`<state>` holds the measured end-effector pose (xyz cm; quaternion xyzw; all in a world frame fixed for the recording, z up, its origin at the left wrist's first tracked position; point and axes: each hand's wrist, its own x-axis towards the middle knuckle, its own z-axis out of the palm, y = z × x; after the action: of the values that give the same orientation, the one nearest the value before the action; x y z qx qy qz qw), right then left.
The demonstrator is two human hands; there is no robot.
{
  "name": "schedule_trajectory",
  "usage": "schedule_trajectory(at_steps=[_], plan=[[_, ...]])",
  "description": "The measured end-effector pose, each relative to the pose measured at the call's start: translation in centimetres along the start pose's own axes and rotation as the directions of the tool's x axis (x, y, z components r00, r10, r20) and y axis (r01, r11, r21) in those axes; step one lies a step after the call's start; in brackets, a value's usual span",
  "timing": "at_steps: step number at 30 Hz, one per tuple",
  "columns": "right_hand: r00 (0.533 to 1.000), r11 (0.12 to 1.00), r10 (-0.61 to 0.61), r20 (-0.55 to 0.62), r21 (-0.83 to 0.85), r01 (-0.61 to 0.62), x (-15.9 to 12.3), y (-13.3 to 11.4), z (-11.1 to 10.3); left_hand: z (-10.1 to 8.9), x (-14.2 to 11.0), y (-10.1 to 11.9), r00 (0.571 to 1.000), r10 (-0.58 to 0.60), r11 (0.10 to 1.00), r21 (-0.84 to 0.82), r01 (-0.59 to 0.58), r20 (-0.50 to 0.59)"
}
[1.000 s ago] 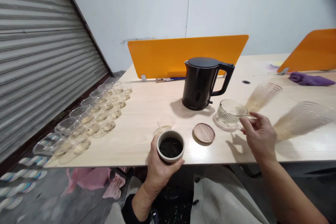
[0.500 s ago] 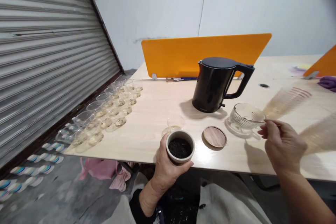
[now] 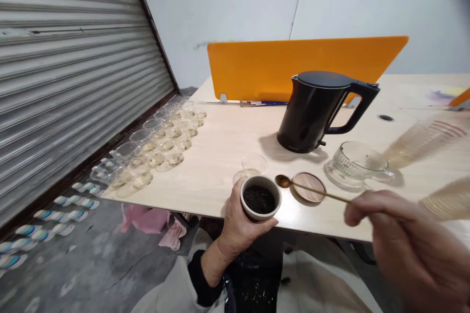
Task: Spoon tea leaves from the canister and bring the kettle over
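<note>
In my left hand (image 3: 238,227) is a small round jar (image 3: 245,211) with a pale rim, held at the table's front edge. Dark loose leaves (image 3: 259,199), which look like tea, fill its inside. My right hand (image 3: 400,234) is closed on the thin handle of a long spoon (image 3: 319,191). The spoon's brownish bowl is just right of the jar's rim, apart from it. Beneath the spoon lies a round wooden lid (image 3: 310,187). A clear plastic cup (image 3: 253,162) stands behind the jar. Farther right, a ribbed glass cup (image 3: 348,160) rests on a glass saucer (image 3: 333,176).
A black electric kettle (image 3: 312,112) stands behind the lid. Rows of clear cups (image 3: 156,159) with some contents line the table's left side. Stacked plastic cups (image 3: 422,139) lie at the right. An orange divider (image 3: 253,68) crosses the back of the table (image 3: 227,142).
My right hand has drawn the spoon out of the glass cup and carried it left, close to the jar. The left hand still holds the jar. The view has shifted slightly.
</note>
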<state>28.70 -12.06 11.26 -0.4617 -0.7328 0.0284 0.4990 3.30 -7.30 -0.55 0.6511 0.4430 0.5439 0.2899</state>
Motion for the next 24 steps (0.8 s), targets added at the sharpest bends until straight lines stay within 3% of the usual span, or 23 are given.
schedule_trajectory(at_steps=[3, 7, 10, 17, 21, 24], plan=[[0.956, 0.985, -0.168, 0.242, 0.073, 0.154, 0.7, -0.8, 1.9, 0.0, 0.0, -0.2, 1.0, 0.005, 1.0, 0.0, -0.005, 0.002], [0.911, 0.953, -0.291, 0.292, 0.167, 0.251, 1.2, -1.6, 4.4, 0.1, -0.2, -0.4, 1.0, 0.005, 1.0, 0.003, -0.005, 0.002], [0.898, 0.949, -0.297, 0.324, 0.207, 0.239, 1.4, -2.1, 5.4, 0.1, -0.2, -0.4, 1.0, -0.009, 1.0, 0.024, 0.009, 0.001], [0.91, 0.963, -0.202, 0.362, 0.242, 0.117, 1.5, -2.0, 5.2, 0.0, 0.0, 0.0, 1.0, -0.003, 1.0, 0.012, 0.003, 0.009], [0.952, 0.966, -0.041, 0.304, 0.254, -0.039, 0.8, -1.1, 5.5, -0.1, -0.1, 0.0, 0.999, -0.027, 1.0, 0.013, 0.027, 0.017], [0.972, 0.922, 0.087, 0.22, 0.351, -0.162, 0.4, -0.4, 6.1, -0.1, -0.1, 0.1, 0.999, -0.027, 1.0, 0.005, 0.027, 0.019]])
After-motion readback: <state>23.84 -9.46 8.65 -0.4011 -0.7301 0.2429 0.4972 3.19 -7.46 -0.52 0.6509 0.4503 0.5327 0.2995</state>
